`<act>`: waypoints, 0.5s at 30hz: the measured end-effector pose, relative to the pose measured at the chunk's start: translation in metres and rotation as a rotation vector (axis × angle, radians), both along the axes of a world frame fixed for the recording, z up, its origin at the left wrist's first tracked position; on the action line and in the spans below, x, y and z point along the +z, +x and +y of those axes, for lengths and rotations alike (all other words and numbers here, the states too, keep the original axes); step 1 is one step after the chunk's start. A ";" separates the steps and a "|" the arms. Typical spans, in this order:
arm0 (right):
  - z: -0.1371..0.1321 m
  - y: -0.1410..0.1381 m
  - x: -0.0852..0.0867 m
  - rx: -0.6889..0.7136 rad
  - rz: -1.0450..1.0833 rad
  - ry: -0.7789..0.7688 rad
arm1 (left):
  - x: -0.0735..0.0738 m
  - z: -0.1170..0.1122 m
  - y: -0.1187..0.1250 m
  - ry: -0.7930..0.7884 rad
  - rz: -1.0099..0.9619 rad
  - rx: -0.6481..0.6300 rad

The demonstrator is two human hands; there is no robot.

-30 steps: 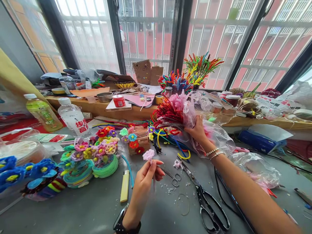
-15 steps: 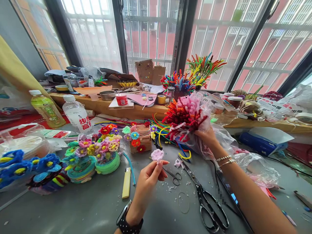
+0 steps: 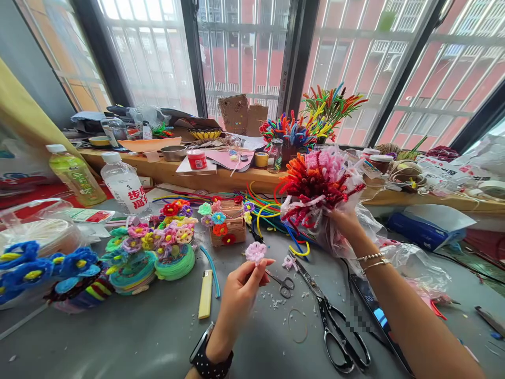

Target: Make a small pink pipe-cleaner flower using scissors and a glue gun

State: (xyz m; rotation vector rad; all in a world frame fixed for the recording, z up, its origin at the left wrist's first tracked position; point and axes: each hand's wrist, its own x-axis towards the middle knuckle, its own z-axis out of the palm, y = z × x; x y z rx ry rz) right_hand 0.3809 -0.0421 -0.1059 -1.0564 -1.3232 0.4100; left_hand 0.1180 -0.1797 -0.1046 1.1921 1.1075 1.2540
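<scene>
My left hand (image 3: 240, 295) pinches the stem of a small pink pipe-cleaner flower (image 3: 255, 251) and holds it upright above the grey table (image 3: 118, 337). My right hand (image 3: 347, 223) is closed round a clear plastic bag holding a bunch of red and pink pipe cleaners (image 3: 317, 181), lifted off the table with the tips fanning up and left. Large black scissors (image 3: 335, 329) lie between my forearms, and small scissors (image 3: 282, 281) lie just right of the left hand. A phone (image 3: 369, 310) lies under my right forearm.
Finished pipe-cleaner flowers on green coils (image 3: 158, 247) and a small flower basket (image 3: 224, 223) stand left of centre. A yellow lighter (image 3: 205, 295), two bottles (image 3: 124, 184), blue flowers (image 3: 35, 268) and loose pipe cleaners (image 3: 268, 210) lie about. A cluttered wooden shelf (image 3: 177, 171) runs below the windows.
My right hand has raised the bagged bunch and turned it more upright, moving it slightly right. The left hand with the pink flower has stayed almost still.
</scene>
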 end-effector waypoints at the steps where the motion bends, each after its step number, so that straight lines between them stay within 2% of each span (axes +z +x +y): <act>1: -0.001 0.000 0.001 0.027 0.041 -0.020 | 0.000 0.000 0.000 0.000 0.003 0.001; 5: -0.003 0.001 0.010 0.081 0.172 -0.035 | -0.001 0.002 -0.002 0.024 0.039 0.018; 8: -0.002 0.004 0.015 0.054 0.259 -0.033 | -0.008 0.006 -0.007 0.061 0.174 0.034; 12: 0.000 0.012 0.021 -0.002 0.333 -0.037 | -0.020 0.012 -0.011 0.182 0.566 0.015; 15: -0.001 0.015 0.025 -0.014 0.386 -0.025 | -0.028 0.013 -0.010 0.236 0.883 -0.083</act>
